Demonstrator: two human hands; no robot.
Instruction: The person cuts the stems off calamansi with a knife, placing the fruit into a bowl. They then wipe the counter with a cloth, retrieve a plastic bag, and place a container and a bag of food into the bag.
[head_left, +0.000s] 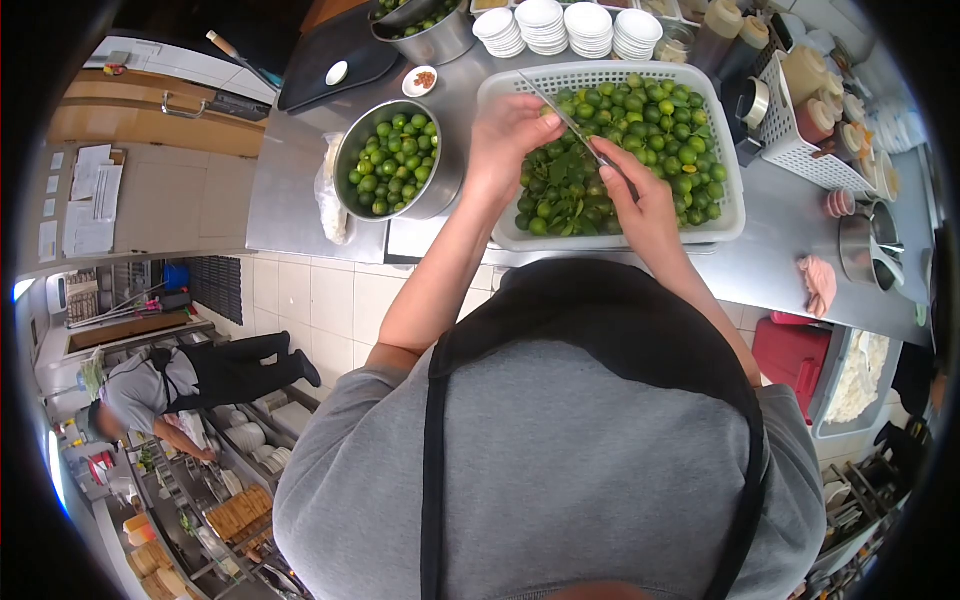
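My right hand (642,198) is wrapped round the handle of a small knife (568,118), whose thin blade points up and to the left. My left hand (510,132) is closed in a pinch beside the blade, on what looks like a small green lime mostly hidden by the fingers. Both hands are over a white perforated basket (738,150) heaped with green limes (655,125). Leafy stems (568,185) lie among the fruit at its near left. Left of my left forearm stands a steel pot (447,165) filled with more limes (390,165).
Stacks of white saucers (590,28) line the back. A small dish (420,81) holds reddish bits beside a black tray (335,55). Sauce bottles fill a white basket (800,140) at right. A pink cloth (817,285) lies near the counter edge. Another person (190,385) bends over a counter at left.
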